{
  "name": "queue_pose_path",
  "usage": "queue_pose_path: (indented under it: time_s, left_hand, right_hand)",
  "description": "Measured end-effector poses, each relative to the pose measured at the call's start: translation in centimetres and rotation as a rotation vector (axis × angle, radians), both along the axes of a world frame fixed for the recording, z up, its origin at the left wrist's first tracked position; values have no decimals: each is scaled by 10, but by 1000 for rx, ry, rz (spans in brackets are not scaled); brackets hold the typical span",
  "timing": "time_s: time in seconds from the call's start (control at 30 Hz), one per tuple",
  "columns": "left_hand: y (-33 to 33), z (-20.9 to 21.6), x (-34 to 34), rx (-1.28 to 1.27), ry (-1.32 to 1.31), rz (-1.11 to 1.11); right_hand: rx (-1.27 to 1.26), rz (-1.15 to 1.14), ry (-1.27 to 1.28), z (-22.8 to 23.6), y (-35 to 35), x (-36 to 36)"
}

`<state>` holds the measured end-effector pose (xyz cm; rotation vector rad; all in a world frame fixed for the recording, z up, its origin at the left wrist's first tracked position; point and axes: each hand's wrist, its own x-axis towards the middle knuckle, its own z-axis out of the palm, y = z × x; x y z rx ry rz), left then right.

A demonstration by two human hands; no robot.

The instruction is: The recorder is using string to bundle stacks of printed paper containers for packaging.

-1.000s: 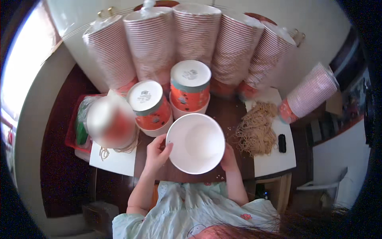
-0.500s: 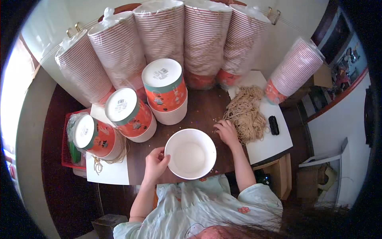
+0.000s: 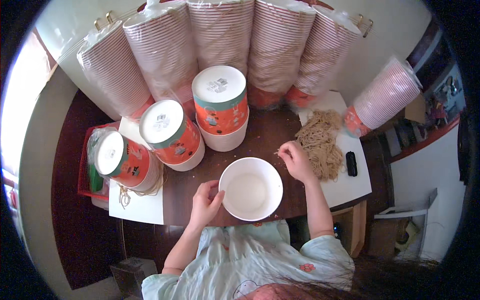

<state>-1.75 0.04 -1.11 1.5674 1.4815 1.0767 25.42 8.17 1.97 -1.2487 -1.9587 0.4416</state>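
Note:
In front of me an open white paper tub (image 3: 251, 189) stands with its mouth upward, and it looks bare inside. My left hand (image 3: 206, 202) grips its left side, the thumb at the rim and the fingers curled close to the outer wall. Right of the tub, my right hand (image 3: 296, 161) is just above the table with thumb and fingertips pinched together. Small pale crumbs lie by those fingertips; anything between them is too small to name. Beside this hand a heap of tan string (image 3: 320, 145) spreads over white board.
Upside-down stacks of orange-and-green tubs (image 3: 220, 102) stand at left and centre. Tall bagged tub stacks (image 3: 277, 47) line the back, another (image 3: 382, 100) leans at right. A black object (image 3: 351, 164) lies right of the string; a red basket (image 3: 84, 175) sits far left.
My right hand has lifted from lying on the table into a pinch. The left hand stays at the tub's side. The whole view has shifted slightly.

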Motion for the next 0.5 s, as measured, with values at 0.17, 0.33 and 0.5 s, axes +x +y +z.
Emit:
queue_pose_path:
  time_s: [0.17, 0.33, 0.5]
  left_hand:
    - [-3, 17, -2, 117, -79, 96]
    - [-6, 48, 4, -266, -540, -147]
    - [-7, 48, 5, -615, -704, -343]
  right_hand:
    - [204, 256, -53, 48, -23, -43]
    - [312, 395, -159, 50, -42, -71]
    - [362, 458, -263, 51, -49, -79]
